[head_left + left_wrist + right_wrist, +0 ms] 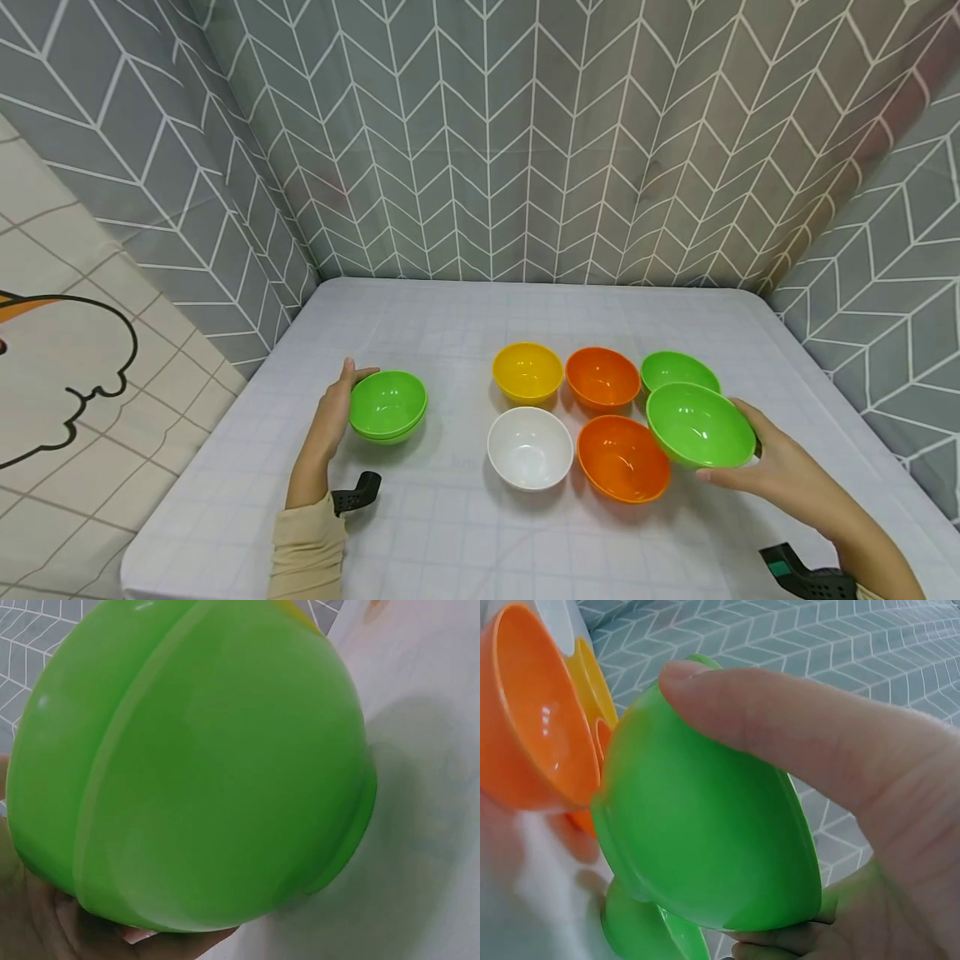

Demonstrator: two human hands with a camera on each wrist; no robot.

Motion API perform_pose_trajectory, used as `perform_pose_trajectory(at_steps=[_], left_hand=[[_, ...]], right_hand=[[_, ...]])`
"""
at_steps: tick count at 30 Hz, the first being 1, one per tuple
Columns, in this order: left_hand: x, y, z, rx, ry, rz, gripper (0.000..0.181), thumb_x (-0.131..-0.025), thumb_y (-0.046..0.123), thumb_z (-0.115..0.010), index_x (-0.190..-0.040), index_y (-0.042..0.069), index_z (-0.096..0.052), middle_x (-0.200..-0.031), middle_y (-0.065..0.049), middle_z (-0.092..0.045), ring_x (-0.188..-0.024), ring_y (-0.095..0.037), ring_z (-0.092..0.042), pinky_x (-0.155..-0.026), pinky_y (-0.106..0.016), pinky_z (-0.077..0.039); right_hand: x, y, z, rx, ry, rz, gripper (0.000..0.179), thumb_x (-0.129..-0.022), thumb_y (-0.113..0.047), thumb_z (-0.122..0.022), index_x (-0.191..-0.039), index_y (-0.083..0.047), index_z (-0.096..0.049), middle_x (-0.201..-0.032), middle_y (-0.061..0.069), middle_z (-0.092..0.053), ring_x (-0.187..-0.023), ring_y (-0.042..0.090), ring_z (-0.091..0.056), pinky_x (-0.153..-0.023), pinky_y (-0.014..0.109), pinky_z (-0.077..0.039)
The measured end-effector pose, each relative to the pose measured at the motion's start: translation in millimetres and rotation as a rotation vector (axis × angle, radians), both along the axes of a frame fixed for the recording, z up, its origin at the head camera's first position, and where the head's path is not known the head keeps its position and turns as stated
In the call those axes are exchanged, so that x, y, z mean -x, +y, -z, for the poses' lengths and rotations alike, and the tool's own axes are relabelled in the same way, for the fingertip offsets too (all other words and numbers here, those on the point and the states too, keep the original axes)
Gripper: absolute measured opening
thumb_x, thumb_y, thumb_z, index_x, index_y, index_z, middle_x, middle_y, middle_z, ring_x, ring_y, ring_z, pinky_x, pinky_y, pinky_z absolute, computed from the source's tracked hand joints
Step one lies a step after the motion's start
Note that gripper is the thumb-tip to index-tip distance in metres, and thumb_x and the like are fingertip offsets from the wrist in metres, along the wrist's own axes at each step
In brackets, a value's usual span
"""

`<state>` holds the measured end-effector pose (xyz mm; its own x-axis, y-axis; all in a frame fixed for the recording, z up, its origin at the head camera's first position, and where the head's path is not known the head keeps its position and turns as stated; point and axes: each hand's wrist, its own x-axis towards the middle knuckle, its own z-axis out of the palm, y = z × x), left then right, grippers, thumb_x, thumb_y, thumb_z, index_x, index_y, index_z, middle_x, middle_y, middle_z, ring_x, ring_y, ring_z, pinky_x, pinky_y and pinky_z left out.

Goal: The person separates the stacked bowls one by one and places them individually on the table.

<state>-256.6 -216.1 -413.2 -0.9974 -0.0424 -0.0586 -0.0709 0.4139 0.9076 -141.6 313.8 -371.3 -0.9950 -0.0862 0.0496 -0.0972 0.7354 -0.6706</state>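
At the left of the head view, my left hand [341, 408] holds the side of two nested green bowls [387, 402]. Its fingers [184, 943] curve against the outer wall in the left wrist view. On the right, my right hand [776, 462] grips a larger green bowl [701, 423] by its side, tilted, with the thumb [757, 705] along the outer wall. That bowl is held above the table, partly in front of another green bowl [675, 367]. Beside it lies an orange bowl [624, 460].
A white bowl [530, 448], a yellow bowl [527, 372] and a second orange bowl [602, 377] stand close together mid-table. The table [450, 533] has a pale cloth. Patterned grey curtains [487, 150] hang behind it and at both sides.
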Motion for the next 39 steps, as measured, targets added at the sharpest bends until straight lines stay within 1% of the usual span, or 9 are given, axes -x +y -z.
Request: perform_pose_trajectory(at_steps=[5, 7, 9, 13, 16, 28, 33, 36, 39], left_hand=[[0.4, -0.4, -0.4, -0.003, -0.013, 0.01, 0.088, -0.096, 0.067, -0.008, -0.141, 0.002, -0.048, -0.146, -0.02, -0.041, -0.139, -0.037, -0.026, -0.11, -0.057, -0.016], [0.4, -0.5, -0.3, -0.004, -0.013, 0.01, 0.088, -0.096, 0.067, -0.008, -0.141, 0.002, -0.047, -0.146, -0.02, -0.041, -0.139, -0.037, -0.027, -0.11, -0.057, -0.017], [0.3, -0.5, -0.2, -0.003, -0.015, 0.01, 0.088, -0.096, 0.067, -0.008, -0.141, 0.003, -0.047, -0.146, -0.02, -0.04, -0.139, -0.037, -0.027, -0.11, -0.058, -0.018], [0.1, -0.7, -0.3, 0.002, -0.016, 0.009, 0.088, -0.096, 0.067, -0.008, -0.142, 0.003, -0.047, -0.147, -0.02, -0.04, -0.139, -0.037, -0.027, -0.11, -0.058, -0.017], [-0.4, -0.6, -0.8, 0.006, -0.013, 0.008, 0.088, -0.096, 0.066, -0.008, -0.141, 0.002, -0.047, -0.147, -0.021, -0.039, -0.139, -0.038, -0.026, -0.11, -0.058, -0.017], [-0.3, 0.2, 0.3, -0.003, -0.004, 0.014, 0.088, -0.096, 0.067, -0.009, -0.141, 0.002, -0.047, -0.146, -0.021, -0.04, -0.139, -0.037, -0.026, -0.11, -0.059, -0.014], [-0.2, 0.3, 0.6, -0.002, 0.004, 0.015, 0.088, -0.096, 0.067, -0.009, -0.141, 0.002, -0.047, -0.146, -0.02, -0.041, -0.139, -0.037, -0.026, -0.111, -0.059, -0.014], [-0.4, 0.2, 0.7, 0.001, 0.005, 0.013, 0.088, -0.096, 0.067, -0.009, -0.141, 0.002, -0.047, -0.146, -0.021, -0.041, -0.139, -0.037, -0.026, -0.111, -0.059, -0.014], [-0.6, 0.6, 1.0, 0.0, 0.007, 0.014, 0.088, -0.096, 0.067, -0.009, -0.141, 0.002, -0.047, -0.146, -0.021, -0.04, -0.139, -0.037, -0.026, -0.111, -0.059, -0.014]], right_hand=[[-7.1, 10, 7.2, -0.011, 0.023, 0.013, 0.089, -0.076, -0.021, -0.084, -0.143, 0.0, -0.031, -0.127, 0.022, -0.05, -0.1, 0.01, -0.046, -0.072, 0.031, -0.046], [-10.0, 13, 11.2, -0.022, 0.02, 0.023, 0.088, -0.076, -0.022, -0.084, -0.143, 0.0, -0.031, -0.127, 0.022, -0.05, -0.099, 0.007, -0.046, -0.072, 0.03, -0.046], [-12.8, 16, 15.6, -0.033, 0.006, 0.038, 0.09, -0.077, -0.022, -0.083, -0.144, 0.002, -0.029, -0.128, 0.025, -0.049, -0.103, 0.015, -0.047, -0.074, 0.036, -0.046], [-16.2, 20, 24.6, -0.034, -0.023, 0.063, 0.095, -0.077, -0.022, -0.083, -0.145, 0.007, -0.024, -0.131, 0.032, -0.045, -0.108, 0.036, -0.045, -0.08, 0.053, -0.043], [-17.2, 22, 30.4, -0.005, -0.046, 0.068, 0.097, -0.077, -0.022, -0.082, -0.145, 0.009, -0.02, -0.133, 0.035, -0.041, -0.112, 0.043, -0.042, -0.083, 0.059, -0.039], [-19.9, 27, 43.9, 0.032, -0.145, 0.091, 0.101, -0.08, -0.024, -0.08, -0.146, 0.011, -0.012, -0.138, 0.038, -0.032, -0.119, 0.049, -0.035, -0.086, 0.067, -0.035], [-22.1, 26, 49.3, 0.02, -0.114, 0.094, 0.096, -0.079, -0.023, -0.081, -0.146, 0.007, -0.019, -0.135, 0.036, -0.039, -0.116, 0.045, -0.039, -0.085, 0.063, -0.037], [-22.9, 26, 51.4, 0.012, -0.1, 0.089, 0.096, -0.079, -0.023, -0.081, -0.146, 0.005, -0.019, -0.134, 0.036, -0.04, -0.115, 0.045, -0.04, -0.085, 0.063, -0.037], [-23.3, 28, 53.7, 0.014, -0.096, 0.087, 0.099, -0.078, -0.022, -0.081, -0.147, 0.005, -0.016, -0.134, 0.037, -0.038, -0.117, 0.048, -0.039, -0.086, 0.065, -0.036]])
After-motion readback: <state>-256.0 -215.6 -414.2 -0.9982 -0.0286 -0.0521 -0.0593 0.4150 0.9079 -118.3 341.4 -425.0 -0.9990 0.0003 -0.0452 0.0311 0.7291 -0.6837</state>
